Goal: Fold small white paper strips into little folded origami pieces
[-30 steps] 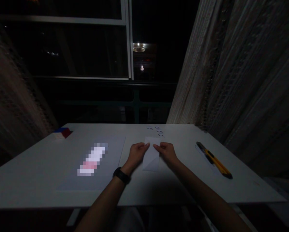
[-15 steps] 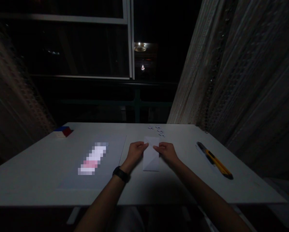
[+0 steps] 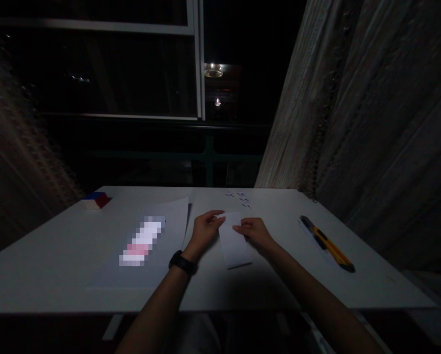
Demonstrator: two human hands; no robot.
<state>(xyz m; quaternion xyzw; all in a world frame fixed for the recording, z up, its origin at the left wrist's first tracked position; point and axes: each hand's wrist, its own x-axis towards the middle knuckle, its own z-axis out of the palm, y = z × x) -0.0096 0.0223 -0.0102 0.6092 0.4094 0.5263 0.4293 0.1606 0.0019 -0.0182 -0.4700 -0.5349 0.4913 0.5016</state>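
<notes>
The folded paper (image 3: 237, 246) is over the bench (image 3: 58, 280), its long sides running away from the person; whether its whole underside touches is hard to tell. At its far left corner the left grip (image 3: 207, 229) has thumb and fingers closed on the edge. The right grip (image 3: 256, 232) pinches its right edge, thumb on top. Holding both sides probably stops it slipping or twisting.

Beyond the folded paper lie small marked scraps (image 3: 238, 199), perhaps put there to stay clear of the wrists. Left of it is a large sheet (image 3: 174, 226), one corner lifted, under a bright blurred-out object (image 3: 142, 242), which may weigh it down. Well right of it lies a yellow cutter (image 3: 329, 245), seemingly parked within reach but away from the fingers.
</notes>
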